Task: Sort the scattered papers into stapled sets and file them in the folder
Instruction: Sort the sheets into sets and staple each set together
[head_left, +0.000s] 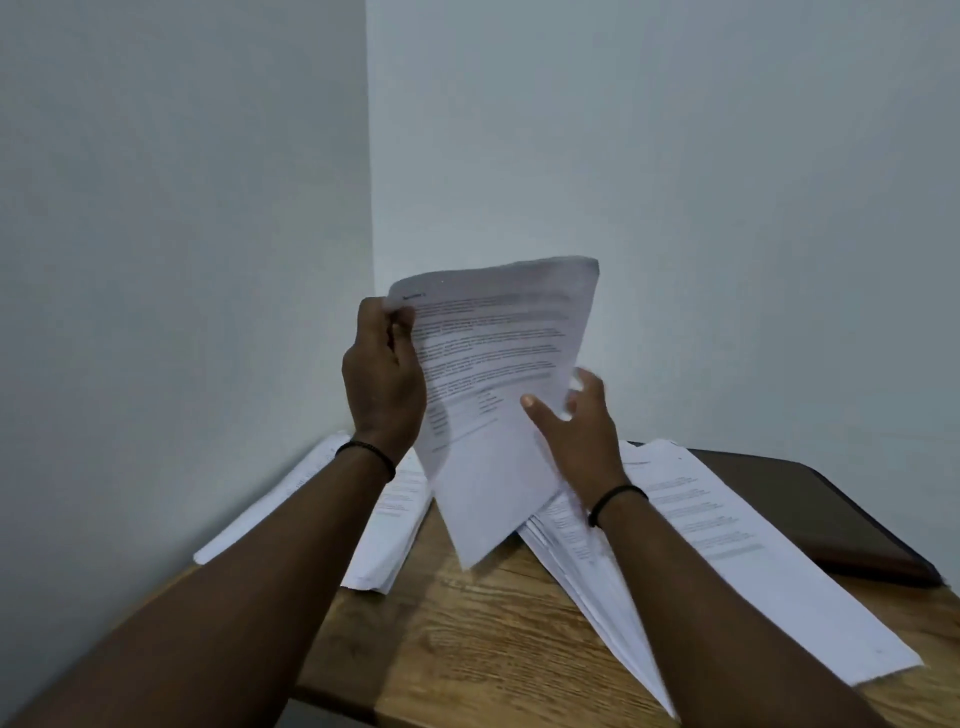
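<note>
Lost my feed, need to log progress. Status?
Left hand grips raised sheets; right hand open at their edge. Loose stacks on table, folder closed. Nothing blocking.

On the tabletop (467, 639) one pile of papers (384, 525) lies at the left, a bigger pile (727, 561) at the right, and the folder (810, 509) behind that.

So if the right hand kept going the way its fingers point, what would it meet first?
The held sheets. The right hand, fingers spread and pointing up and left, is already at their lower right edge, while the left hand pinches the top left corner. Motion blur hides whether it touches yet.
</note>
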